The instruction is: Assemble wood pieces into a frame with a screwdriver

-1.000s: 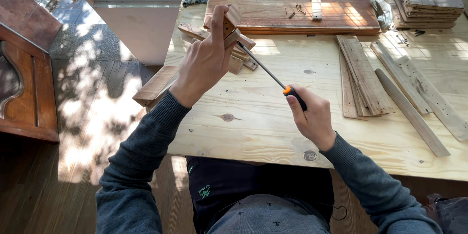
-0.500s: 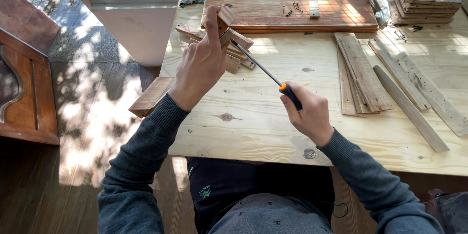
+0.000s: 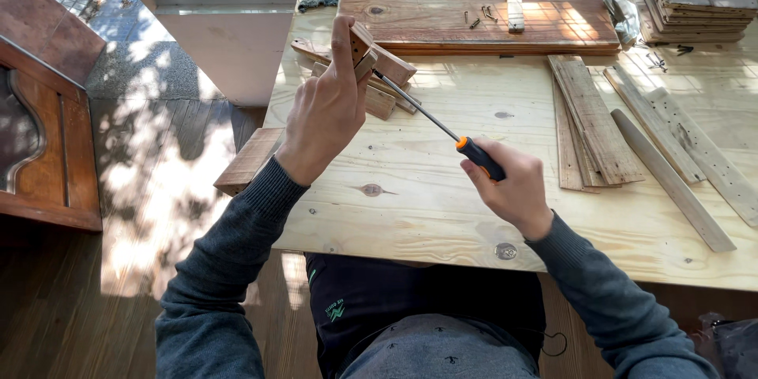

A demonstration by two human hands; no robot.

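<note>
So the small wooden block [image 3: 365, 51] is held up off the workbench [image 3: 442, 197] near its far-left corner, pinched tight in the left hand [image 3: 328, 106]. The right hand [image 3: 513, 189] is wrapped around the orange-and-black handle of a screwdriver [image 3: 442, 128], tip pressed into the block's side. Looks to me like the screw work is mid-way; can't tell how deep it's in. More scrap blocks [image 3: 387, 87] sit just behind it, waiting. Toward the right edge there's a fan of thin slats [image 3: 588, 122] and a stack of boards [image 3: 699, 0] at the far-right corner. A big reddish panel [image 3: 442, 0] lies along the far edge. No packages or labels anywhere that I can see.
</note>
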